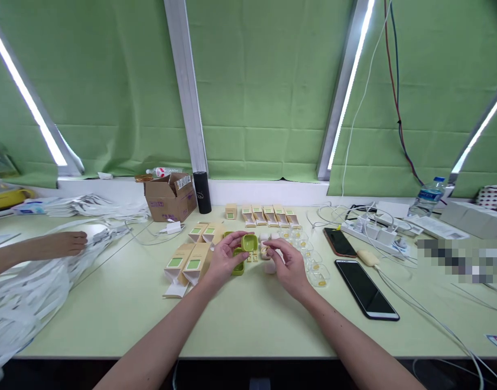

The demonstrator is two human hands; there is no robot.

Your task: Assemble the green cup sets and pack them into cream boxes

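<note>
Over the middle of the table, my left hand [223, 264] grips a small green square container [249, 243] between thumb and fingers. Below it lies another green container [239, 268], partly covered by that hand. My right hand [289, 265] is closed in a pinch just to the right; what its fingertips hold, if anything, is too small to name. Small white round pieces [269, 267] lie under and beside its fingers. Between the hands sit tiny yellowish pieces [252, 257]. Clear plastic shells [318, 276] with yellow spots stand right of my right hand.
Small beige boxes with green windows [176, 264] stand at left, and a row of open ones [268, 215] behind. Two phones [366, 290], cables and a power strip [374, 233] lie at right. Another person's hand [65, 243] rests near white strips [33, 292] at far left.
</note>
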